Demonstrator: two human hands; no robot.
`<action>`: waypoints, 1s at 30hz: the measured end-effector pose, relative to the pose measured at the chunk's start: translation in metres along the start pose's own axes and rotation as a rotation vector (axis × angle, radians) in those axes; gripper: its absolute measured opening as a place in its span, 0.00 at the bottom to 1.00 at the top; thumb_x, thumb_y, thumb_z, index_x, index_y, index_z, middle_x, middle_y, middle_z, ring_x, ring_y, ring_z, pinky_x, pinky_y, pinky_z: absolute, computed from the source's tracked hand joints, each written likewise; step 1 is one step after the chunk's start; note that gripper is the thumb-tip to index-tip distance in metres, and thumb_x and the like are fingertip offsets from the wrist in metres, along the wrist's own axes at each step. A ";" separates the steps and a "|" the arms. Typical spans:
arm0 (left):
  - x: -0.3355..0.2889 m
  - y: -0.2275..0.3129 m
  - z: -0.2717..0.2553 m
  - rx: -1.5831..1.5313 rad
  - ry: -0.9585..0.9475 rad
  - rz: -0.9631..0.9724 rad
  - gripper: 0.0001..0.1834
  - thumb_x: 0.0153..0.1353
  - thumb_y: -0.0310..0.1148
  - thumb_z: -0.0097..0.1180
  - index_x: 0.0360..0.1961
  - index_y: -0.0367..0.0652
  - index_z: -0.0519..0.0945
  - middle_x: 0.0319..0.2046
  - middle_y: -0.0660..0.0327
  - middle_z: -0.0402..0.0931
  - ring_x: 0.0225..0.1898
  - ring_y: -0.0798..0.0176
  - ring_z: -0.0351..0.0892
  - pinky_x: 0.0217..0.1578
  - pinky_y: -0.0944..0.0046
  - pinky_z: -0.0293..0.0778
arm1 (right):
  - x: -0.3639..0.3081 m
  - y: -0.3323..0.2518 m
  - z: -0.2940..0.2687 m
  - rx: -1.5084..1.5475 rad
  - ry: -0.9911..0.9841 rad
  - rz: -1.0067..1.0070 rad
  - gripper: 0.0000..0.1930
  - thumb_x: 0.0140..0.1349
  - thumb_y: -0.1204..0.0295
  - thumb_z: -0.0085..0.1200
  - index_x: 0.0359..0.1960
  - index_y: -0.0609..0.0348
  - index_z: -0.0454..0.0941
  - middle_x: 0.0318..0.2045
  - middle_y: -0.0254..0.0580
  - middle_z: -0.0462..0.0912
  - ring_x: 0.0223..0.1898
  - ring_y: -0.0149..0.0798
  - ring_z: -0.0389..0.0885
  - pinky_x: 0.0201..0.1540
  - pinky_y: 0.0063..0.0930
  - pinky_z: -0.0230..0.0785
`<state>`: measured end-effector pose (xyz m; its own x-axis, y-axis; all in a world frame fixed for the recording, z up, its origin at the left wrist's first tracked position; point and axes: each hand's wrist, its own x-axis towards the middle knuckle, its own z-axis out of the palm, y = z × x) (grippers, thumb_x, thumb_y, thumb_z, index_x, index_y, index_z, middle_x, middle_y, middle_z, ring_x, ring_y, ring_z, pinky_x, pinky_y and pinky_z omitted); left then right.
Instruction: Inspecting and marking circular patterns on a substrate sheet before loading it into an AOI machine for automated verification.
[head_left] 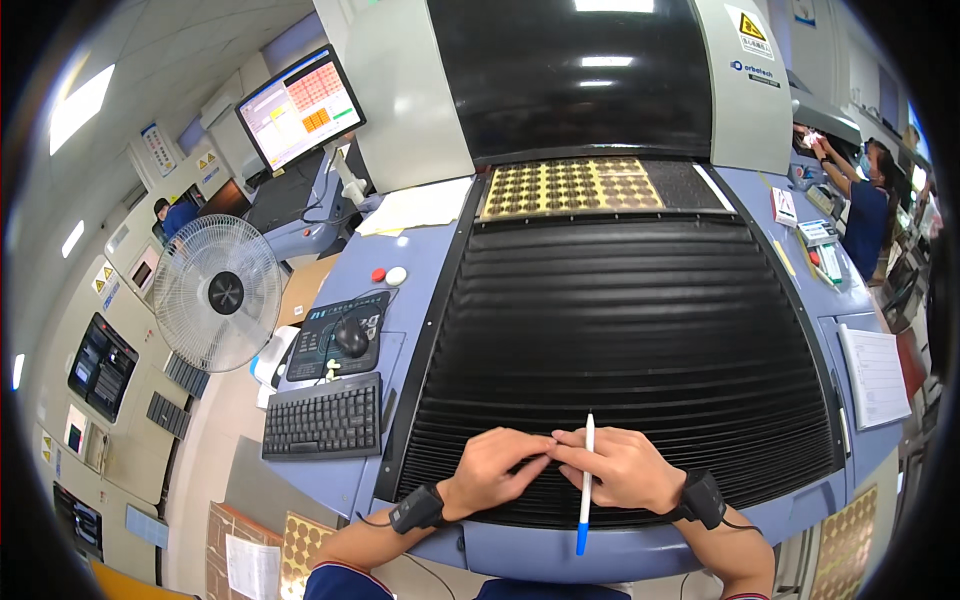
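My right hand (625, 470) has a white pen (588, 455) with a blue end lodged between its curled fingers. The pen's dark tip points away from me and its blue end toward me. My left hand (495, 468) is closed, thumb and fingers drawn together, and its fingertips meet those of the right hand. Whatever may lie between the fingertips is too small to tell. Both hands are above the near part of a black ribbed bellows cover (610, 320). At its far end lies a yellowish panel (570, 188) with rows of dark round patterns.
Left of the cover are a keyboard (322, 418), a mouse (351, 337), red (378, 275) and white (397, 276) buttons, and a monitor (302, 107). A fan (218, 292) stands farther left. A written sheet (875, 375) lies on the right. Another person (868, 215) works at the far right.
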<state>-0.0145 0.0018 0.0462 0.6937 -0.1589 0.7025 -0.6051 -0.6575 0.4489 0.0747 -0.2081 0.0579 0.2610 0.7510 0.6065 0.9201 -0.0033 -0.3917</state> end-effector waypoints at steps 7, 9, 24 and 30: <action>-0.005 0.005 -0.005 -0.002 -0.088 0.143 0.12 0.53 0.23 0.69 0.38 0.39 0.83 0.36 0.59 0.86 0.33 0.58 0.87 0.32 0.64 0.81 | 0.002 -0.004 0.004 0.040 0.077 -0.063 0.11 0.51 0.76 0.66 0.38 0.59 0.84 0.34 0.42 0.88 0.31 0.39 0.87 0.31 0.28 0.81; -0.006 0.007 -0.006 0.011 -0.098 0.157 0.11 0.53 0.23 0.69 0.38 0.39 0.83 0.36 0.59 0.86 0.33 0.59 0.87 0.31 0.64 0.81 | 0.001 -0.005 0.006 0.028 0.093 -0.088 0.10 0.50 0.77 0.65 0.36 0.60 0.84 0.37 0.43 0.88 0.31 0.39 0.87 0.31 0.27 0.81; -0.008 0.004 -0.001 0.021 -0.004 0.010 0.14 0.53 0.20 0.68 0.43 0.36 0.85 0.41 0.53 0.87 0.32 0.57 0.88 0.32 0.65 0.83 | -0.003 -0.007 0.013 0.152 0.141 -0.030 0.21 0.47 0.82 0.63 0.47 0.61 0.81 0.31 0.42 0.87 0.24 0.41 0.83 0.27 0.30 0.77; -0.008 0.001 0.001 0.041 0.006 0.009 0.13 0.56 0.23 0.67 0.43 0.38 0.85 0.39 0.55 0.87 0.34 0.58 0.89 0.32 0.66 0.84 | -0.005 -0.008 0.012 0.166 0.119 0.024 0.23 0.46 0.83 0.63 0.48 0.62 0.80 0.28 0.45 0.85 0.22 0.42 0.82 0.26 0.31 0.75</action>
<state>-0.0198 0.0017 0.0406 0.6857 -0.1609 0.7099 -0.5950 -0.6856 0.4194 0.0629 -0.2035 0.0496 0.3243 0.6689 0.6689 0.8546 0.0960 -0.5103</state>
